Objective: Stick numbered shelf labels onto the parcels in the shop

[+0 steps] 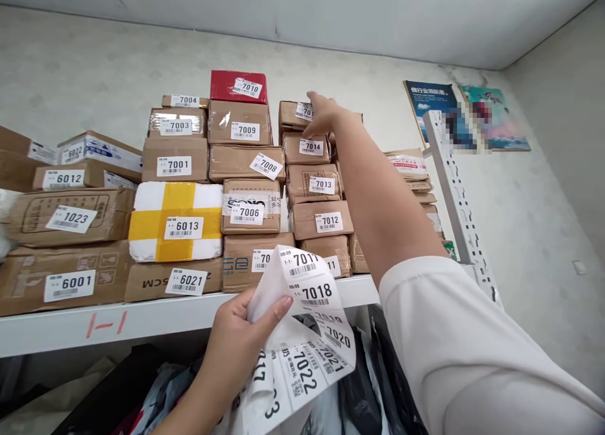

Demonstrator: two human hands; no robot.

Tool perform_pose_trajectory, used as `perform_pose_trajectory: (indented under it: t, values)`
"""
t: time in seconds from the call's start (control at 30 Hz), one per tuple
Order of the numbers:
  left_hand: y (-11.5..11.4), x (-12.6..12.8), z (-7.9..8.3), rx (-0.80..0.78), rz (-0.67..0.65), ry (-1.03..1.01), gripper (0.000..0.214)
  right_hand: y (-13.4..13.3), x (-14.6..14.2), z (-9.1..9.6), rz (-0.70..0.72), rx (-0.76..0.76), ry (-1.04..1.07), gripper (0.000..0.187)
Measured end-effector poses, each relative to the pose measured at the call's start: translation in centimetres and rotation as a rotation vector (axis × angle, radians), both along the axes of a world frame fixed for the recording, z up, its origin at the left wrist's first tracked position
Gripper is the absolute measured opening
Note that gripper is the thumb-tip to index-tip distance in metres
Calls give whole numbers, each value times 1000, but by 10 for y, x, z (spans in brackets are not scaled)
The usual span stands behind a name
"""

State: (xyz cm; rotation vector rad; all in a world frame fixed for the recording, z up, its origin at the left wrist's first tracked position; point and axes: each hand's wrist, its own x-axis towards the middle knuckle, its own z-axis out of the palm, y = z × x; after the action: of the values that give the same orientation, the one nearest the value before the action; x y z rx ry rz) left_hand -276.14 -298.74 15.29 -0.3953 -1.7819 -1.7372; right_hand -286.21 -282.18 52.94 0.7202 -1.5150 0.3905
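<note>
My left hand (250, 334) is closed on a curling strip of white labels (316, 290), thumb on top. The labels carry printed numbers such as 7018, 7020 and 7022, and the strip hangs down in loops. My right hand (326, 115) reaches up to a small cardboard box (288, 115) at the top of a stack. Its thumb and a finger are apart around that box's label (304, 111), whose last digit is covered; the other fingers are hidden. Just below is the box labelled 7014 (305, 148), with the box labelled 7013 (302, 183) under it.
Stacked parcels fill the white shelf (155, 315), including a red box (222, 85) and a white parcel with yellow tape (146, 233). A perforated white upright (456, 189) stands at the right. Bagged items (362, 372) lie below; posters (428, 107) hang behind.
</note>
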Motion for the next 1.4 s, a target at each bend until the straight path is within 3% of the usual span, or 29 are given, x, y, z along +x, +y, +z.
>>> perform_pose_trajectory:
  t: [0.1, 0.27, 0.47, 0.67, 1.0, 1.1, 1.27, 1.4]
  values:
    - [-3, 0, -4, 4, -17, -17, 40, 1, -4, 1, -170, 52, -60, 64]
    - [-5, 4, -4, 13, 19, -7, 40, 13, 4, -4, -103, 93, 152, 61]
    - [-1, 9, -4, -6, 37, -21, 42, 33, 15, -37, -15, 61, 420, 66]
    - [14, 8, 0, -23, 11, -10, 41, 46, 35, -72, -103, -22, 371, 72]
    - [35, 13, 0, -120, 55, -9, 43, 71, 36, -101, -62, 0, 544, 72]
    - [40, 16, 16, -211, 73, 48, 46, 74, 40, -135, -92, -11, 563, 64]
    - [51, 19, 57, -543, -146, 275, 61, 82, 20, -230, -160, 4, 582, 44]
    - [57, 18, 61, -816, -151, 375, 59, 96, -21, -289, -196, -3, 583, 25]
